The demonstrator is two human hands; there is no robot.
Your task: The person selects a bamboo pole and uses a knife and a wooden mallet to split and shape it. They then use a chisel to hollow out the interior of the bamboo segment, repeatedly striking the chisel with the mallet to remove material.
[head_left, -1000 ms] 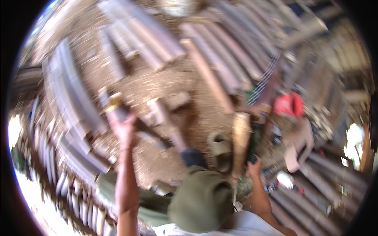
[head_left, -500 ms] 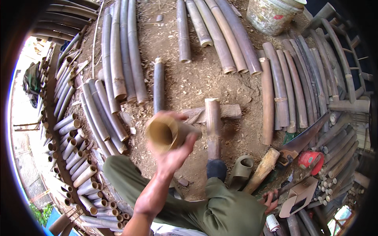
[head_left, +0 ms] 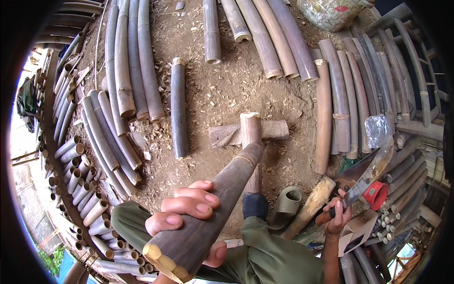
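My left hand [head_left: 189, 206] is wrapped round a dark brown bamboo section [head_left: 217, 201], which slants from the lower left to the middle. Its near end has pale, chopped facets. The far end overlaps another bamboo piece [head_left: 250, 128] lying across a short wooden block [head_left: 274, 129], by my dark-covered foot [head_left: 255, 206]. At the lower right my right hand [head_left: 336, 215] is closed on the handle of a machete [head_left: 371, 173], its wide, stained blade pointing up and away to the right. The blade and the bamboo section are apart.
Bamboo lengths [head_left: 151, 66] lie in rows on the chip-strewn ground, with stacked cut pieces [head_left: 85, 189] at the left. A handsaw [head_left: 350, 173], red container [head_left: 376, 195], cardboard box [head_left: 357, 232] and log [head_left: 312, 203] are near my right hand. A stained bucket [head_left: 326, 14] stands at the far right.
My left hand has turned the bamboo section from its hollow end facing me to a lengthwise slant. My right hand has risen from beside the box with the machete, its blade now in view.
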